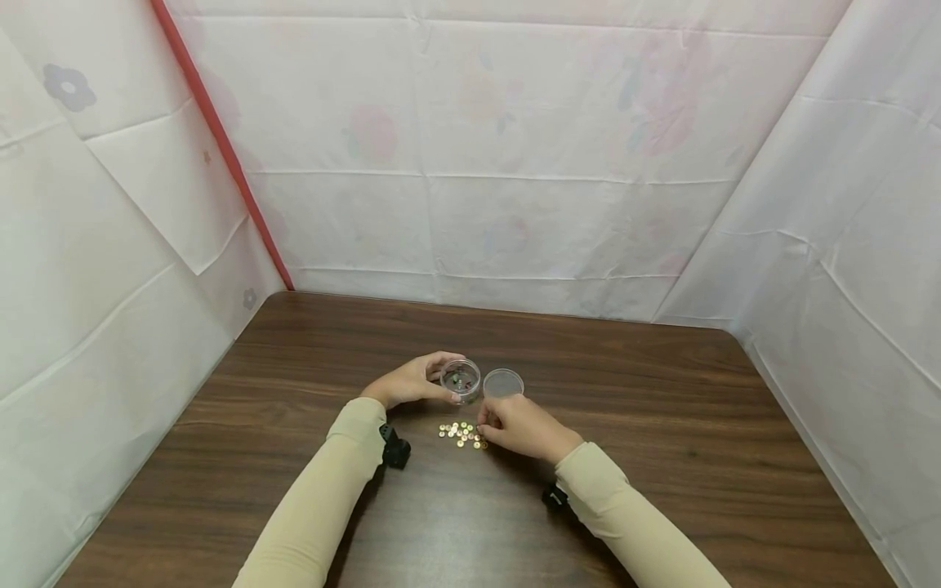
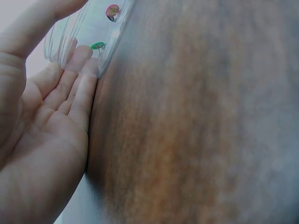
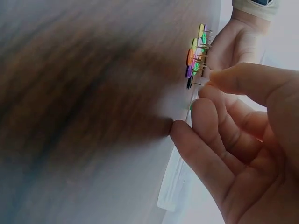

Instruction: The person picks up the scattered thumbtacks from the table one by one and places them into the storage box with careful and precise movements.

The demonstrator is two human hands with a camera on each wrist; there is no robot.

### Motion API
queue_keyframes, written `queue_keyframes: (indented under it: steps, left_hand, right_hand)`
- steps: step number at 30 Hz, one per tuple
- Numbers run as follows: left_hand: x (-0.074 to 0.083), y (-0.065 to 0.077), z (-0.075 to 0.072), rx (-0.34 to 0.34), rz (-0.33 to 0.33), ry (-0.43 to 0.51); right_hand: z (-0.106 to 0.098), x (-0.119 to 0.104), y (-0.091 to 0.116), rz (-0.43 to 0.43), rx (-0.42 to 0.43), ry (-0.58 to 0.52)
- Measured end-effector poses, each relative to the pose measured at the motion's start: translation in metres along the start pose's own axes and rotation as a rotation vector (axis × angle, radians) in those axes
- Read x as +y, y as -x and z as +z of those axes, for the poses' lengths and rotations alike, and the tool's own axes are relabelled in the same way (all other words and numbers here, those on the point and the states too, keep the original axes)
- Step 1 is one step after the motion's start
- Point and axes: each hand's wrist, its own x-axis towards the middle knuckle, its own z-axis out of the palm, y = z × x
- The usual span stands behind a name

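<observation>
In the head view my left hand [image 1: 417,382] grips a clear round plastic box [image 1: 461,390] from its left side, thumb in front and fingers behind. A few thumbtacks lie inside it, among them a green thumbtack [image 2: 97,45] and a red one [image 2: 112,11] in the left wrist view. My right hand [image 1: 525,426] is at the right edge of several gold-looking thumbtacks [image 1: 461,434] on the table. From the right wrist, their heads are coloured and their points stand up. Thumb and index fingertips are right at the point of a black thumbtack [image 3: 189,82].
A clear round lid [image 1: 503,381] lies just right of the box, partly behind my right hand. The brown wooden table [image 1: 625,367] is bordered by white patterned curtains [image 1: 470,163] at the back and both sides. Black wrist cameras [image 1: 395,449] sit by my sleeves.
</observation>
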Motion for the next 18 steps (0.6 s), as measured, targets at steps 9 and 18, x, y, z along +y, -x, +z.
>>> queue_keyframes:
  steps: [9, 18]
  left_hand:
    - [-0.0011, 0.0001, -0.0001, 0.003, 0.000, 0.025]
    - [-0.0030, -0.0009, 0.0006, 0.011, 0.007, 0.025]
  right_hand:
    - [0.0000, -0.0004, 0.0028, -0.031, -0.021, -0.003]
    - [0.0013, 0.0008, 0.0034, -0.036, -0.029, 0.020]
